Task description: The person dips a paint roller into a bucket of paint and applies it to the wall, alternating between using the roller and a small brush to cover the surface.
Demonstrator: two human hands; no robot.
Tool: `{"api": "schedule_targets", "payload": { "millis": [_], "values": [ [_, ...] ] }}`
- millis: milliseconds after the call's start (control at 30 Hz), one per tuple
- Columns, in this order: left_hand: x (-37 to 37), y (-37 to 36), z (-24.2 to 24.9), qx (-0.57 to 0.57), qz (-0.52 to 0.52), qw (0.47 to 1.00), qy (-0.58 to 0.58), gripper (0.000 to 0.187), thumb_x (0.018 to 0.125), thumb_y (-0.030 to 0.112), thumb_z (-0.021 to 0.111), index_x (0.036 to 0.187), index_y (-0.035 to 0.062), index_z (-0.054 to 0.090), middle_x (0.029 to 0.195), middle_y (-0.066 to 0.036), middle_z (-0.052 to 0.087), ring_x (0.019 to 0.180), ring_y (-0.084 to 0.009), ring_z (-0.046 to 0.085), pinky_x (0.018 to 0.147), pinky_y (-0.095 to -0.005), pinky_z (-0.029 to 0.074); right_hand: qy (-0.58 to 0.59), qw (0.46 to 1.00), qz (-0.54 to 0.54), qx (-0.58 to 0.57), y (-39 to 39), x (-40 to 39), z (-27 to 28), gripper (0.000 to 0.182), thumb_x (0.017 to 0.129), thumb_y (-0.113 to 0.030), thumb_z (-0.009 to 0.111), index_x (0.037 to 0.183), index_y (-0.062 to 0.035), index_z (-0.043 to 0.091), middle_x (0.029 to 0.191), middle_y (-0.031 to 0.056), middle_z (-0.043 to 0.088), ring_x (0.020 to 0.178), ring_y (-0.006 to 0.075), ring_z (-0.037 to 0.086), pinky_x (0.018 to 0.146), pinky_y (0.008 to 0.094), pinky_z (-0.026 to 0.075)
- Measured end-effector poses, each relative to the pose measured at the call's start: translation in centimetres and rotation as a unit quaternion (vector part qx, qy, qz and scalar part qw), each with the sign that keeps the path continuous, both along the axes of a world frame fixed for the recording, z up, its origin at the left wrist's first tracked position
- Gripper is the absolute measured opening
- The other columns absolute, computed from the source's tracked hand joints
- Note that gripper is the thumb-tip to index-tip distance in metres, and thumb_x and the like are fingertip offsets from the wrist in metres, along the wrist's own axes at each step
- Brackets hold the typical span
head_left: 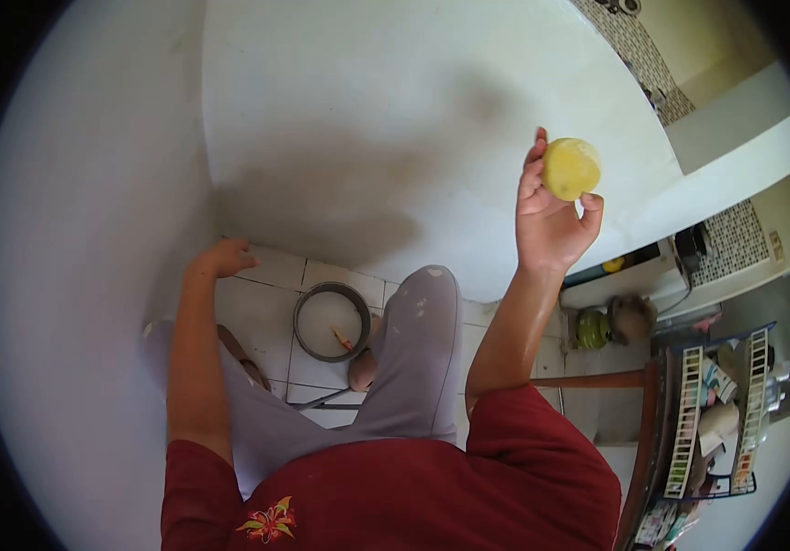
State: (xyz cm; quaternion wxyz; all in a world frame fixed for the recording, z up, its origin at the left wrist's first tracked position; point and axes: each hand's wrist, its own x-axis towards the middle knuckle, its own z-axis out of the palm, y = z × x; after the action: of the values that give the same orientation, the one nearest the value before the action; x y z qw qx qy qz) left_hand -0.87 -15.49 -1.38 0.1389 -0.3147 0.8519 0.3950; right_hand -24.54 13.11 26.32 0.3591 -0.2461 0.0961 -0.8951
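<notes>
Raised at the upper right, my right hand (556,220) grips a round yellow object (571,169), with fingers on its left side and the thumb below it. My left hand (226,259) hangs over my left knee near the wall, its fingers spread apart and nothing in them. On the tiled floor between my legs stands a round grey pan (299,323). A small knife-like item (343,339) with a red and yellow handle lies inside the pan.
A white wall (340,119) rises in front and on the left. To the right are a wooden chair (641,432), a rack with baskets (684,422), a green gas cylinder (592,329) and a tiled counter area. My foot (363,369) is beside the pan.
</notes>
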Motion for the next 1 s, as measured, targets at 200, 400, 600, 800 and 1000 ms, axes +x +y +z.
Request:
{"api": "schedule_targets", "payload": {
  "millis": [200,400,600,800,1000],
  "values": [
    [0.7,-0.6,-0.2,-0.061,-0.01,0.994,-0.088,0.063,0.076,0.048,0.06,0.117,0.0002,0.052,0.12,-0.02,0.052,0.111,-0.0317,0.05,0.092,-0.0382,0.04,0.186,0.95,-0.209,0.139,2.5,-0.2,-3.0,0.059,0.07,-0.009,0.051,0.125,0.0055,0.035,0.128,0.0258,0.038,0.116,0.0343,0.043,0.098,0.0419,0.04],
    [-0.1,-1.9,-2.9,-0.084,-0.076,0.993,-0.039,0.057,0.081,0.044,0.056,0.114,-0.0023,0.054,0.118,-0.022,0.053,0.108,-0.034,0.052,0.09,-0.0408,0.041,0.155,0.918,-0.217,0.295,2.5,1.9,-8.4,0.047,0.071,-0.005,0.049,0.118,-0.0033,0.042,0.112,0.0132,0.049,0.106,0.0272,0.049,0.09,0.0411,0.043],
    [-0.4,-0.6,0.0,-0.053,-0.068,0.994,-0.061,0.065,0.08,0.048,0.057,0.124,0.001,0.045,0.123,-0.019,0.05,0.112,-0.0316,0.049,0.094,-0.0382,0.038,0.558,0.456,0.008,0.693,-2.5,5.1,-19.8,0.047,0.065,-0.026,0.066,0.103,0.0006,0.06,0.088,0.0178,0.065,0.077,0.027,0.063,0.072,0.0331,0.049],
    [0.6,-0.3,0.2,-0.02,0.0,0.999,-0.049,0.06,0.08,0.049,0.057,0.115,0.0001,0.051,0.12,-0.019,0.052,0.107,-0.0311,0.051,0.091,-0.0367,0.038,0.586,0.281,0.12,0.75,-5.2,5.5,-37.3,0.044,0.06,-0.037,0.072,0.086,-0.0014,0.067,0.088,0.0189,0.065,0.085,0.0292,0.063,0.076,0.0366,0.05],
    [0.0,-2.5,-4.7,-0.072,-0.09,0.993,-0.03,0.064,0.082,0.051,0.052,0.12,-0.001,0.048,0.123,-0.022,0.049,0.116,-0.0353,0.045,0.098,-0.0417,0.035,0.505,0.54,0.035,0.673,-6.4,7.0,-31.9,0.056,0.061,-0.031,0.08,0.105,-0.006,0.058,0.08,0.0113,0.066,0.072,0.0187,0.064,0.066,0.0281,0.05]
  ]
}}
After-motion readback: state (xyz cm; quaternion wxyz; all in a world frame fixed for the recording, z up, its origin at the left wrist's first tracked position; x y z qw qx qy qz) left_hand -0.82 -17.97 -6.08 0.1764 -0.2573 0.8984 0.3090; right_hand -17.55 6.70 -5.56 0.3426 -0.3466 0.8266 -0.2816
